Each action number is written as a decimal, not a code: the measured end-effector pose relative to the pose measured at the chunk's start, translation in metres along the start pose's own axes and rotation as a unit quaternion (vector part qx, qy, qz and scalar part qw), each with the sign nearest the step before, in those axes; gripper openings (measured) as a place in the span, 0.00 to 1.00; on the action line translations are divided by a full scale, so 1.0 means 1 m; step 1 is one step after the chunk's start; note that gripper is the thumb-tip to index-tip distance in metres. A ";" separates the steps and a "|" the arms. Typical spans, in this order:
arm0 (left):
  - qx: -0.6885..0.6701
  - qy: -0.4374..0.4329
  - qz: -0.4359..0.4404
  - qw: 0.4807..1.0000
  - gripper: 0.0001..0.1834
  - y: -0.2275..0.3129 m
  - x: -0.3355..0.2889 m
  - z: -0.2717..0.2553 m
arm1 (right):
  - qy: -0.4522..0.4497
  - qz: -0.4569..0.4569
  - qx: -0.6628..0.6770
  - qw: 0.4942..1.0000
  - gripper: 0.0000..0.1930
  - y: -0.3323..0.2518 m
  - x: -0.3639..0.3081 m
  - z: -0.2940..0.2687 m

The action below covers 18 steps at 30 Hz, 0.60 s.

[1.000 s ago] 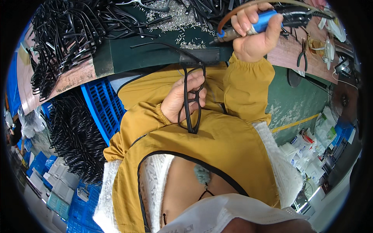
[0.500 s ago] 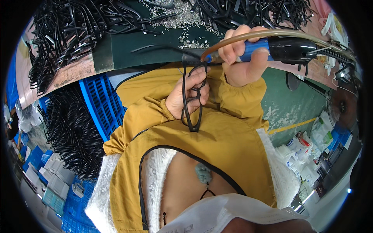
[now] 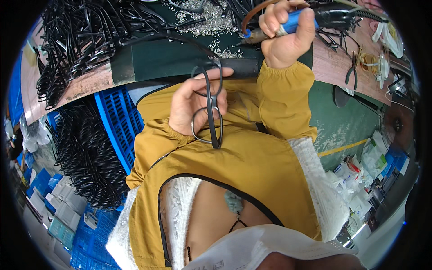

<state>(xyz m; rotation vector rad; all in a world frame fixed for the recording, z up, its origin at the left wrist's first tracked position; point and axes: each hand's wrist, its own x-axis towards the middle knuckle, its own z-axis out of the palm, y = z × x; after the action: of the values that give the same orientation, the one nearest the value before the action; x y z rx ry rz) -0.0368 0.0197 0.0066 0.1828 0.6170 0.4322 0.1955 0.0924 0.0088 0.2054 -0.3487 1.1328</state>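
Observation:
A black eyeglass frame (image 3: 213,112) without visible lenses is in my left hand (image 3: 184,108), held near the table's front edge. One rim is up, one down, and a temple reaches away toward the table. My right hand (image 3: 285,47) grips a powered screwdriver (image 3: 292,22) with a blue and black body and a brown hose. Its tip points left, over the dark mat (image 3: 157,56), beside small loose metal screws (image 3: 220,50). More screws (image 3: 211,20) are heaped farther back.
Piles of black temples (image 3: 76,40) cover the table's left and far side. Pliers (image 3: 352,72) lie at the right edge. A blue basket (image 3: 118,121) and a mass of black frames (image 3: 87,157) stand at my left. A fan (image 3: 396,123) is on the right.
The screwdriver has moved from the eyeglass frame up and away to the screws. My left hand has shifted left and turned the frame, its fingers loosening somewhat.

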 end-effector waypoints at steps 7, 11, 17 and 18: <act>0.112 -0.007 0.236 0.965 0.33 0.026 0.001 0.003 | 0.044 0.019 -0.085 0.995 0.14 -0.017 0.008 -0.014; 0.366 0.035 0.504 0.781 0.15 -0.005 0.019 0.016 | 0.046 0.022 -0.320 0.946 0.16 -0.021 -0.004 -0.001; 0.488 0.055 0.475 0.730 0.05 -0.033 0.012 0.009 | -0.008 0.127 -0.303 0.944 0.19 -0.018 -0.027 0.016; 0.499 0.056 0.468 0.727 0.05 -0.035 0.007 0.006 | -0.008 0.139 -0.313 0.940 0.20 -0.018 -0.029 0.016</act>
<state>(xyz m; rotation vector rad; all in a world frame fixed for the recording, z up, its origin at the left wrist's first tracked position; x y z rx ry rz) -0.0160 -0.0083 -0.0022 1.5773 0.8022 1.0612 0.1988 0.0551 0.0131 -0.4086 -0.7512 1.2393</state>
